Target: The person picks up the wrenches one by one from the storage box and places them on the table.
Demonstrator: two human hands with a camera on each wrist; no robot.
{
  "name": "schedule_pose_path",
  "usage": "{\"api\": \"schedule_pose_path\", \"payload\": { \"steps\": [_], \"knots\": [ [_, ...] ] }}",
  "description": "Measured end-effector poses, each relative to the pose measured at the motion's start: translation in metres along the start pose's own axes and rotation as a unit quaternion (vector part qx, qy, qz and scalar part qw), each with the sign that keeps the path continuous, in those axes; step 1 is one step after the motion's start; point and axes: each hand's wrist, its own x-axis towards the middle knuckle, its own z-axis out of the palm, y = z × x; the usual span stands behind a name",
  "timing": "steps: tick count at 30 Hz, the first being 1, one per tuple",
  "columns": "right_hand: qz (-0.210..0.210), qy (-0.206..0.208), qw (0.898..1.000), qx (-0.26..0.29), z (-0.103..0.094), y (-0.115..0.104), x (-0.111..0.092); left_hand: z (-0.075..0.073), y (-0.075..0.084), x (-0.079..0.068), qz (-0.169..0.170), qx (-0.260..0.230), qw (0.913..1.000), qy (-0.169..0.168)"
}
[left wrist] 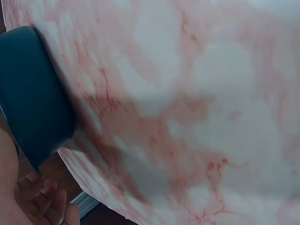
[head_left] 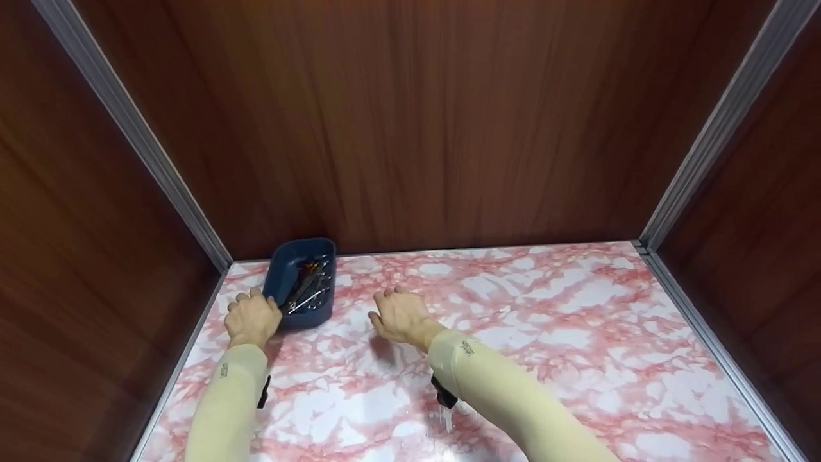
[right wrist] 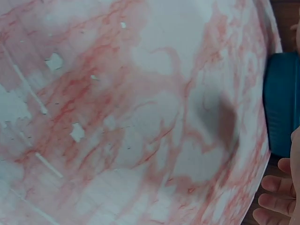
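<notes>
Eight o'clock from the blue bin (head_left: 309,319), left hand (head_left: 252,318) loosely bent, grip unclear; at four, right hand (head_left: 403,316) relaxed, holding nothing

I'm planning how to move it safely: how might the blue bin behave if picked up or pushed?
The blue bin has smooth walls holding their shape, so it is probably stiff. Its low, broad body suggests it would slide rather than tip when pushed. The shiny, metal-looking items inside may add weight and could shift if it tilts.
</notes>
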Motion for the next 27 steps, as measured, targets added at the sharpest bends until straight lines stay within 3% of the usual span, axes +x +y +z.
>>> {"api": "schedule_pose_path", "payload": {
  "steps": [7, 12, 27],
  "knots": [
    [0.012, 0.011, 1.0, -0.004, 0.003, -0.006, 0.006, 0.004, -0.01, 0.001, 0.028, 0.005, 0.9989, -0.036],
    [0.026, 0.016, 0.999, -0.011, 0.005, -0.007, 0.011, 0.007, -0.014, 0.004, 0.043, -0.004, 0.9982, -0.041],
    [0.044, -0.025, 0.999, 0.005, 0.007, -0.01, 0.031, 0.007, -0.026, 0.011, 0.082, 0.003, 0.9943, -0.068]
  ]
}}
